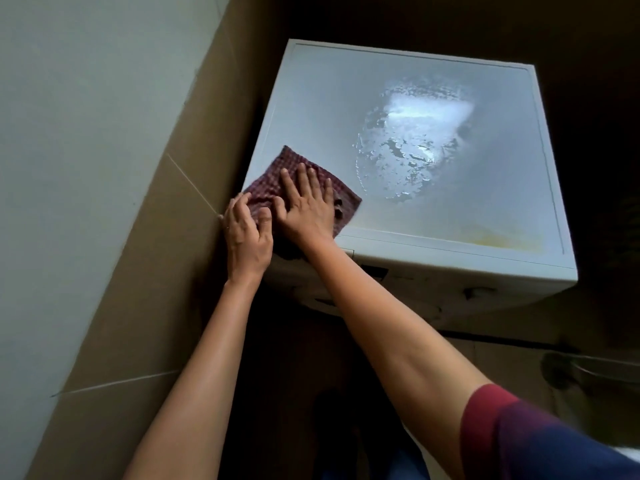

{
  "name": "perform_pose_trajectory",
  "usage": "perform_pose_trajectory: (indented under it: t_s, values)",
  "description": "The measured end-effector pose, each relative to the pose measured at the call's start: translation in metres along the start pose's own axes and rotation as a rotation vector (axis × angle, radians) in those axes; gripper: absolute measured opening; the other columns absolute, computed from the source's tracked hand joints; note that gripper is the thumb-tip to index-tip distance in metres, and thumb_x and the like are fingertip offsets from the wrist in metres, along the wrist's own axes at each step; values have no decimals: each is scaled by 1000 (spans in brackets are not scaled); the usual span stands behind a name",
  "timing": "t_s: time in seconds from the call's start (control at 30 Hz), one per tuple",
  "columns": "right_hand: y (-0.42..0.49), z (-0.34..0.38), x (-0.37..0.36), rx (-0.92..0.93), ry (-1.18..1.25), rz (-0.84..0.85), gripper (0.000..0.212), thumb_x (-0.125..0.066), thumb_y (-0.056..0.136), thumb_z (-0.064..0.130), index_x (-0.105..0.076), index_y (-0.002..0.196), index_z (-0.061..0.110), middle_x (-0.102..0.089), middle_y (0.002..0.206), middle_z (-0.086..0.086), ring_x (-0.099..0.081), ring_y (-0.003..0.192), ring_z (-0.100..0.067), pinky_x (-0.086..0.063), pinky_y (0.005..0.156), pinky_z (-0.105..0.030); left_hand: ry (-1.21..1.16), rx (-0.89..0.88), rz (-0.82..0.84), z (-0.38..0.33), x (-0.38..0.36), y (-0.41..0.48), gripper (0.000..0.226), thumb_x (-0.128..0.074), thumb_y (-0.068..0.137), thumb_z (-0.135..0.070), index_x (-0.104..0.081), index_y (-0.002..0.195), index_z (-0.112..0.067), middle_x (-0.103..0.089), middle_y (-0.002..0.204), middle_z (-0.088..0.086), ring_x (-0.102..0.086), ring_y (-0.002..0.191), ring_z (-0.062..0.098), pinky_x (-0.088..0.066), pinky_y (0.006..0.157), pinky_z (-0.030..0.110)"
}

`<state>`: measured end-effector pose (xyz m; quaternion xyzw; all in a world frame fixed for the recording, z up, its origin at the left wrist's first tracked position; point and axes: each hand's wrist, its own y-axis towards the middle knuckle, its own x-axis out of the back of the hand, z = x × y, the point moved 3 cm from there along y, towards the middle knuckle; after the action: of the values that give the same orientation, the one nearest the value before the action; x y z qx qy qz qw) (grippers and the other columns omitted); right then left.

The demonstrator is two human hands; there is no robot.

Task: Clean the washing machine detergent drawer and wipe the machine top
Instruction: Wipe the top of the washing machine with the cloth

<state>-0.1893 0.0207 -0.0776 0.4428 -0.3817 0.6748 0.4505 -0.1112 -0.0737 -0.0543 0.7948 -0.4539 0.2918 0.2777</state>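
Two hands are on the cloth (277, 183) at the machine top's (415, 220) near-left corner: right hand (304, 206) spread flat, left hand (247, 233) pinching its edge. Puddle (408, 147) could be pushed overboard.

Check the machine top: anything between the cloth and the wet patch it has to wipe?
Nothing visible. The cloth lies at the near-left corner of the machine top, with the right hand flat on it and the left hand gripping its left edge. The wet patch sits mid-top, and only bare surface lies between them.
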Motion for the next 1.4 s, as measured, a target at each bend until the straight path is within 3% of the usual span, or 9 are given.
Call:
perform_pose_trajectory:
  t_s: [0.23,0.37,0.53,0.73,0.87,1.0,1.2,1.4]
  values:
    - [-49,-127,27,-67,-56,-44,57,-19,97,55,-2,150,42,6,161,5,9,147,-10,11,119,-40,9,-75,120,-43,-39,-1,50,-39,95,-33,-51,124,6,-53,128,22,-45,124,38,-22,112,52]
    - [-69,-202,47,-207,-82,-62,56,-16,97,54,2,149,43,9,160,6,11,147,-9,11,119,-39,22,-103,172,-59,-63,-1,52,-39,94,-36,-52,123,5,-52,126,24,-44,120,40,-26,109,50]
    - [-90,-291,75,-403,-140,-95,56,-15,99,52,3,150,39,6,161,1,5,148,-12,9,117,-40,103,-154,210,-66,-81,0,41,-50,97,-31,-50,124,1,-50,128,20,-42,124,37,-15,114,54]
    - [-89,-359,103,-624,-112,-130,57,-18,100,46,-2,153,29,1,161,-4,1,148,-19,4,119,-45,147,-172,157,-59,-74,14,37,-54,95,-26,-53,120,1,-52,126,20,-45,122,37,-20,113,54]
    - [-57,-354,105,-722,-85,-191,60,-20,99,45,-7,153,24,-1,161,-8,0,148,-25,5,119,-47,118,-132,125,-47,-64,40,38,-53,96,-26,-51,123,2,-51,128,21,-45,121,37,-28,109,56]
    - [-14,-322,103,-721,-40,-198,63,-23,98,45,-8,154,19,-2,161,-11,-1,148,-27,5,118,-49,111,-112,94,-40,-60,64,38,-52,97,-25,-51,124,2,-51,129,21,-44,124,36,-21,114,49]
    - [56,-222,75,-488,-3,-179,67,-27,97,49,-8,154,18,0,161,-11,3,148,-27,7,118,-48,98,-50,74,-32,-57,89,39,-51,97,-24,-51,126,2,-49,131,21,-45,122,36,-33,106,45]
    - [96,-104,42,-201,-5,-54,83,-23,89,70,1,153,22,10,159,-15,13,146,-34,15,114,-54,2,32,41,-21,-47,102,42,-48,98,-25,-46,129,4,-44,131,25,-46,120,36,-37,101,40]
